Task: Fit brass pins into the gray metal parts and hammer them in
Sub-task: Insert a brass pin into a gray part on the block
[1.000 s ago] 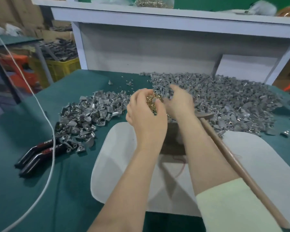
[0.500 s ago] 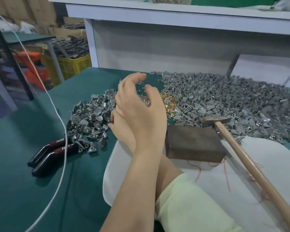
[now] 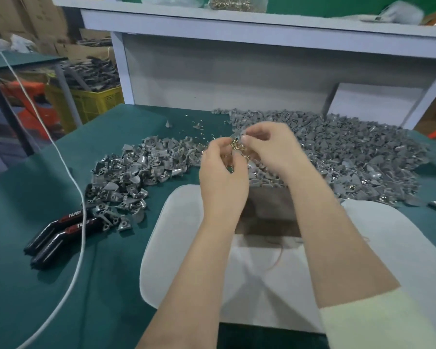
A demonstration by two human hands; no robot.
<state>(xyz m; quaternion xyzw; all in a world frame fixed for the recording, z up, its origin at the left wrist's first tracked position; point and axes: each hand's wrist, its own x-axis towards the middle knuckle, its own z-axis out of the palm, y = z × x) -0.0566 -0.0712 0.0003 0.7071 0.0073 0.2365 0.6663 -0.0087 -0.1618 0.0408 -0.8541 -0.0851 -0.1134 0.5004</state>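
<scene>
Both hands are up over the green-covered table: left hand curled round a clump of small shiny brass pins, right hand pinching at the same clump. The dull gray wedge-shaped metal parts sit in two piles, smaller left pile, bigger right pile

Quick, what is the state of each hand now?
Left hand: holds brass pins in curled fingers.
Right hand: pinches a small gray part, blurred.

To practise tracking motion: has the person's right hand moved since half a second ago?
Yes. The right hand went rightward: it was left of the brown block, and now sits above the block's far edge.
</scene>
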